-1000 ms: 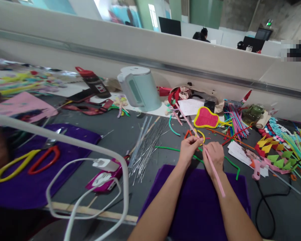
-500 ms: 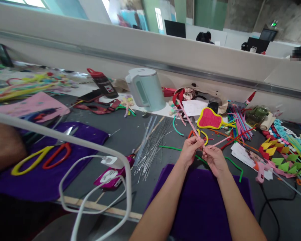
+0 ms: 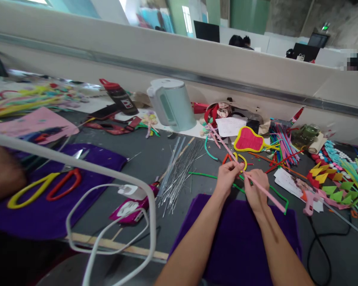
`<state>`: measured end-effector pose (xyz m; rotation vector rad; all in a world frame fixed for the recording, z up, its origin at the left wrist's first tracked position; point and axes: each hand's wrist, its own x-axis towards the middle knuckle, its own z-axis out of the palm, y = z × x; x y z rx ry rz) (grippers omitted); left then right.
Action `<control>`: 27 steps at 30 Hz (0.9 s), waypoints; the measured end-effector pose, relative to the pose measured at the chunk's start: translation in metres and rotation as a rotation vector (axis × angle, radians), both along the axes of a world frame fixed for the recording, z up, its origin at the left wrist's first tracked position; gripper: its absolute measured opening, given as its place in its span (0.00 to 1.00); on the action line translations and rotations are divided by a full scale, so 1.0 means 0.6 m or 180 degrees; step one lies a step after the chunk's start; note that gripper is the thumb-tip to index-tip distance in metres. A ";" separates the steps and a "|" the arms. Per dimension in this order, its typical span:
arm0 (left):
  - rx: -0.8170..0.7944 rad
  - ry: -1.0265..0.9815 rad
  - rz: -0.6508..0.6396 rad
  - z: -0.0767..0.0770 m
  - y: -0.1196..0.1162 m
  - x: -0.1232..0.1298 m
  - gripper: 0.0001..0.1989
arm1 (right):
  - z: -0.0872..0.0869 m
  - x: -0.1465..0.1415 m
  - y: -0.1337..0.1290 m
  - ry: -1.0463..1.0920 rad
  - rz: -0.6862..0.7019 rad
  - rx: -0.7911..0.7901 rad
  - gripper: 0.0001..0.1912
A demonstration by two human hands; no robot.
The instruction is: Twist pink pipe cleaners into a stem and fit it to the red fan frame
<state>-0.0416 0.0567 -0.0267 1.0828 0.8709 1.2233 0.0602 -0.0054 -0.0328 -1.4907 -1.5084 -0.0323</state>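
Observation:
Pinched in my left hand (image 3: 227, 176) is a pink pipe cleaner (image 3: 222, 143) that slants up and away toward the back of the table. My right hand (image 3: 256, 183) is closed on the same pink strand close by, and a length of it sticks out to the lower right over my wrist. Both hands are above the far edge of a folded purple cloth (image 3: 235, 238). Green pipe cleaners (image 3: 204, 174) lie on the table behind and beside my hands. Just beyond them is a pink paddle shape with a yellow rim (image 3: 249, 140).
Thin metal wires (image 3: 179, 178) lie left of my hands, near a pale green kettle (image 3: 177, 105). Scissors (image 3: 64, 174) rest on another purple cloth beside a co-worker's arm (image 3: 4, 172). A white cable (image 3: 152, 222) loops in front. A pink glue gun (image 3: 309, 201) lies at right.
My right hand has turned over, its back now facing up. The pink pipe cleaner's free end has swung from pointing up and right to pointing down and right.

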 end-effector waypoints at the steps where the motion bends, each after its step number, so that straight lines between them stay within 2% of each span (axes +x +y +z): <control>1: 0.0010 -0.0030 -0.0010 0.000 0.001 -0.002 0.17 | -0.001 0.000 0.003 0.0532 0.0118 -0.0141 0.09; 5: 0.0117 -0.0146 -0.0119 0.003 0.001 -0.008 0.16 | -0.003 0.004 0.015 0.3057 0.0905 -0.1050 0.08; 7: 0.0159 -0.0250 -0.0249 0.005 -0.001 -0.009 0.15 | -0.002 0.004 0.018 0.3882 0.1281 -0.1396 0.09; 8: 0.0168 -0.0314 -0.0297 0.007 -0.002 -0.008 0.15 | -0.002 0.003 0.018 0.4069 0.1392 -0.1421 0.10; 10: 0.0177 -0.0399 -0.0326 0.008 -0.003 -0.006 0.15 | 0.000 -0.001 0.015 0.3963 0.1370 -0.1135 0.09; 11: 0.0190 -0.0383 -0.0287 0.007 -0.004 -0.004 0.16 | 0.001 -0.003 0.014 0.3661 0.1228 -0.0914 0.09; 13: 0.0258 -0.0211 -0.0138 0.005 -0.004 0.001 0.17 | 0.003 -0.004 0.009 0.2622 0.0766 -0.0471 0.07; 16: 0.0357 0.0103 0.0051 0.001 -0.004 0.006 0.16 | 0.003 0.001 0.002 0.0694 0.0118 -0.0034 0.09; 18: 0.0302 0.0129 0.0044 0.000 -0.004 0.006 0.16 | 0.002 0.005 -0.001 -0.0170 -0.0054 0.0139 0.11; 19: 0.0255 0.0097 0.0019 0.000 -0.004 0.006 0.16 | 0.002 0.005 -0.002 -0.0388 -0.0065 0.0179 0.11; 21: 0.0188 0.0013 -0.0022 0.001 -0.003 0.004 0.16 | 0.002 0.004 -0.002 -0.0383 -0.0037 0.0206 0.10; 23: 0.0188 -0.0055 -0.0049 0.004 -0.002 0.000 0.16 | 0.003 0.003 0.001 0.0171 0.0063 0.0089 0.09; 27: 0.0232 -0.0206 -0.0149 0.012 -0.002 -0.008 0.15 | 0.006 0.005 0.010 0.2358 0.0729 -0.0651 0.07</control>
